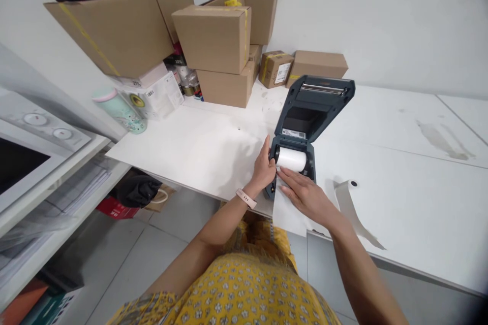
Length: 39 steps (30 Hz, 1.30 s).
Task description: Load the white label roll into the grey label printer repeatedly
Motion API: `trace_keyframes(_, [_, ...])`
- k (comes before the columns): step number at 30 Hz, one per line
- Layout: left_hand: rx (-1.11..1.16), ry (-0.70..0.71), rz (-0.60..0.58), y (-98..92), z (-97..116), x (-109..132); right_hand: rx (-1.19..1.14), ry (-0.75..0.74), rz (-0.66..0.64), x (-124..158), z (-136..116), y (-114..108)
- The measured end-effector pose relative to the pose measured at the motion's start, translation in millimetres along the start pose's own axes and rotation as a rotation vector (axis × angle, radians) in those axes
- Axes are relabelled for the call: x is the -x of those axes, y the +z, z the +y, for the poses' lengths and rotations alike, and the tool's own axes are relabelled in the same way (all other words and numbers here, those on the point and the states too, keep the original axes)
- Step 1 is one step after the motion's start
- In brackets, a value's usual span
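Note:
A dark blue-grey label printer [275,134] stands near the table's front edge with its lid [331,104] raised. Inside it lies a white paper roll [292,158]. From the roll, a wide paper strip [287,216] comes out at the front and hangs over the table edge. My left hand [264,168] grips the printer's left side, thumb at the inner rim and a finger pointing up along the wall. Across the front of the printer, my right hand [307,195] lies with fingers stretched out flat on the paper strip. Its fingertips are close to the roll.
A small roll with a loose paper tail [348,203] lies right of the printer. Cardboard boxes [213,38] are stacked at the back left, with smaller boxes [316,64] against the wall. A mint tumbler [124,111] and a microwave [36,134] are at the left.

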<state>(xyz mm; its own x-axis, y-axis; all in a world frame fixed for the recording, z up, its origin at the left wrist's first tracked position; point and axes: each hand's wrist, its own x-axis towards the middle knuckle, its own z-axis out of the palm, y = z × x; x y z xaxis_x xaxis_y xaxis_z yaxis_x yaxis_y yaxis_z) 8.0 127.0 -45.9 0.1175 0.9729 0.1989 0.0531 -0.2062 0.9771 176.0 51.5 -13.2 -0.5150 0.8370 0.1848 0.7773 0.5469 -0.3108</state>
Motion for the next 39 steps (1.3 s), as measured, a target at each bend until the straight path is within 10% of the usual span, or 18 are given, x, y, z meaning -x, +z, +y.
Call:
trace_keyframes(22, [-0.012,-0.101,-0.025,0.1,4.2,0.9,0.146,0.041,0.252,24.0,-44.8,24.1])
trace_keyframes(31, [0.075,-0.257,-0.110,-12.2,31.1,71.6,-0.003,0.017,0.315,43.6,-52.8,26.6])
trace_keyframes(35, [0.151,-0.329,-0.148,-16.7,35.0,89.5,-0.315,0.120,0.355,53.4,-43.0,-5.8])
trace_keyframes(39, [0.210,-0.337,-0.152,-17.1,29.4,89.3,-0.383,0.407,0.781,15.5,2.0,-77.2])
